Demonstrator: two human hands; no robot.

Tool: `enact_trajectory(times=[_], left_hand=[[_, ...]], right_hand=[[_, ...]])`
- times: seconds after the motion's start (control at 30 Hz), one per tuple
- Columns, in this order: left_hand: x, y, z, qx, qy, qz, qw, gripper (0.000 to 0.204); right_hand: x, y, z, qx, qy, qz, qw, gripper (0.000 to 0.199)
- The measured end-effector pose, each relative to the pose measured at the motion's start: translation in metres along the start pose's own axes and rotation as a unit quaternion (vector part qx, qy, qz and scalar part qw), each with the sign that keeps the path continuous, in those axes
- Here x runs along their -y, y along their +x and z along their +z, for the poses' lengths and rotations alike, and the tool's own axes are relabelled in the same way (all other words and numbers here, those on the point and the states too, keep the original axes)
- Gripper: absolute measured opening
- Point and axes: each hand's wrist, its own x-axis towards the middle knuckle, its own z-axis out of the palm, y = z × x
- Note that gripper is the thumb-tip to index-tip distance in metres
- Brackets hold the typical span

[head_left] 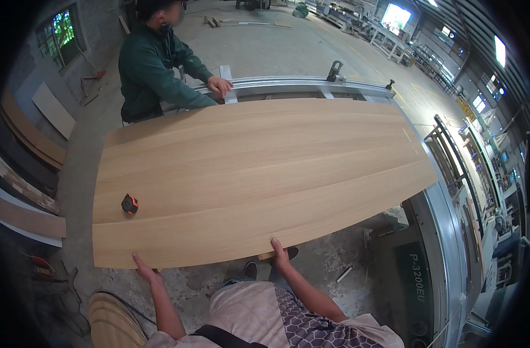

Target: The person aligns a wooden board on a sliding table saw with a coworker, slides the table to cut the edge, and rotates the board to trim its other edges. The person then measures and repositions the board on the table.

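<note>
A large wood-grained board (259, 174) lies flat in front of me, its far side by a metal sliding rail (282, 84). My left hand (145, 271) grips the near edge toward the left corner, thumb on top and fingers hidden underneath. Farther right along the same edge, my right hand (280, 255) holds the board with its thumb up and its other fingers below. On the board's left part rests a black and orange tape measure (129, 203), which neither hand touches.
Across the board, a person in a green top (154, 69) leans in, one hand on the rail. A grey machine cabinet (413, 272) stands at the right under the board's end. Several panels (33, 133) lean against the left wall. A rounded tan object (111, 322) is beside me.
</note>
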Motion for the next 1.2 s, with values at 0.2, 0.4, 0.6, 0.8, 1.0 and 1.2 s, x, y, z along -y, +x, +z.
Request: enact_trajectory(times=[0.2, 0.4, 0.6, 0.8, 1.0, 1.2], left_hand=[[-0.001, -0.004, 0.003, 0.007, -0.002, 0.000, 1.000, 0.080], [-0.001, -0.002, 0.001, 0.013, -0.007, 0.000, 1.000, 0.080], [-0.001, -0.003, 0.002, 0.008, -0.006, 0.000, 1.000, 0.081], [0.001, 0.000, 0.000, 0.002, -0.004, 0.003, 1.000, 0.079], [0.001, 0.000, -0.001, 0.013, -0.013, 0.001, 1.000, 0.079], [-0.001, -0.004, 0.003, 0.004, -0.002, 0.002, 1.000, 0.080]], right_hand=[[-0.003, 0.003, -0.002, 0.003, 0.002, -0.012, 1.000, 0.081], [-0.001, 0.001, 0.000, 0.006, 0.003, -0.008, 1.000, 0.081], [0.005, -0.003, 0.002, 0.004, 0.013, 0.017, 1.000, 0.079], [0.006, -0.005, 0.004, -0.002, 0.009, 0.008, 1.000, 0.079], [0.007, -0.006, 0.003, -0.001, 0.002, 0.013, 1.000, 0.079], [0.002, -0.002, 0.001, -0.002, 0.003, 0.007, 1.000, 0.079]])
